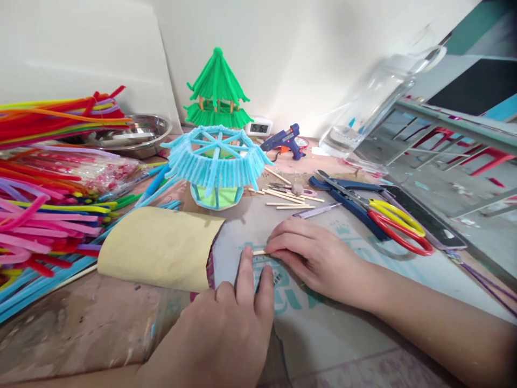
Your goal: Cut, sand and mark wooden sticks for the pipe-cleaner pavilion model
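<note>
Left hand: the left hand (232, 323) rests knuckles-up on the grey printed sheet (323, 302), index and middle fingers stretched forward and pressing down on a small ruler (267, 263) lying flat on the sheet.
Right hand: the right hand (313, 253) lies just beyond, fingers curled and pinching a thin wooden stick (258, 252) against the ruler's far edge.
Stick: only its left tip shows, poking out from under the right fingertips, flat on the sheet.
Beside the hands: a curled tan paper (157, 245) lies just left of the sheet.
Behind: a blue pipe-cleaner pavilion roof (216, 159) stands on the table, a green pipe-cleaner pavilion (217, 89) farther back near the wall.
Right side: loose wooden sticks (288, 196), red-and-yellow scissors (396, 223) and a blue glue gun (285, 141).
Left side: heaped coloured pipe cleaners (44, 194) and a steel bowl (137, 134).
</note>
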`<state>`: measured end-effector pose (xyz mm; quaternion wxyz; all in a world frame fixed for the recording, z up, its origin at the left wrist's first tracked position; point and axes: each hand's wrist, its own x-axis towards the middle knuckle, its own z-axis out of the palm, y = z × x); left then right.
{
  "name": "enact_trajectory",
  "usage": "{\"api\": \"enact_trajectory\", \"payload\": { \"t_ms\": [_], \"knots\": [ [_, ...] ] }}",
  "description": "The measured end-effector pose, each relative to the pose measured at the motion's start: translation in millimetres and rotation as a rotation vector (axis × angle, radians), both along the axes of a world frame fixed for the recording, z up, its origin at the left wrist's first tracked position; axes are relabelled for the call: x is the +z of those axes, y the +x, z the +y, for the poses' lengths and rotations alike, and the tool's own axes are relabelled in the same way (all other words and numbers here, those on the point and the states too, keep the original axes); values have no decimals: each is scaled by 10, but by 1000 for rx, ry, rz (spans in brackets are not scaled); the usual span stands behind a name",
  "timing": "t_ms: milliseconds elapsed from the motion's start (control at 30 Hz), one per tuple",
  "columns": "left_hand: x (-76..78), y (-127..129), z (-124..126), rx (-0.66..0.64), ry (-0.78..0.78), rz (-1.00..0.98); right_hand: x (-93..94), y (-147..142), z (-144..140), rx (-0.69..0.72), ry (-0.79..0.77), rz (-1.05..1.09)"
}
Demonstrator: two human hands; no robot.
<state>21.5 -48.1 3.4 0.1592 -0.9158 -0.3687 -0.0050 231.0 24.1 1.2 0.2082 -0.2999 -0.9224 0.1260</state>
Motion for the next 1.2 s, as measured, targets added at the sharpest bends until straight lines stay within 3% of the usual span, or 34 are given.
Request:
{"api": "enact_trajectory", "payload": {
  "t_ms": [200, 300, 433, 533, 667, 800, 900, 967, 1067, 1200],
  "knots": [
    [112, 6, 2, 41, 6, 10, 45, -43, -21, 4, 18, -28],
    [112, 1, -1, 21, 24, 5, 168, 2, 4, 0, 56, -70],
    [109, 8, -5, 5, 41, 47, 454, 269, 131, -248, 154, -186],
    [109, 19, -8, 7, 26, 60, 602, 540, 241, -442, 180, -496],
    [63, 31, -5, 5, 39, 44, 575, 735, 324, -489, 230, -773],
    [17, 26, -5, 8, 46, 45, 485, 727, 368, -450, 233, -878],
    [7, 12, -6, -17, 28, 45, 544, 723, 356, -432, 231, -918],
    [0, 7, -7, -19, 21, 33, 631, 724, 303, -445, 266, -836],
    [-10, 7, -11, 22, 8, 17, 705, 635, 164, -418, 217, -475],
    [3, -9, -21, -12, -21, 45, 556, 269, -27, -238, -148, 193]
  ]
}}
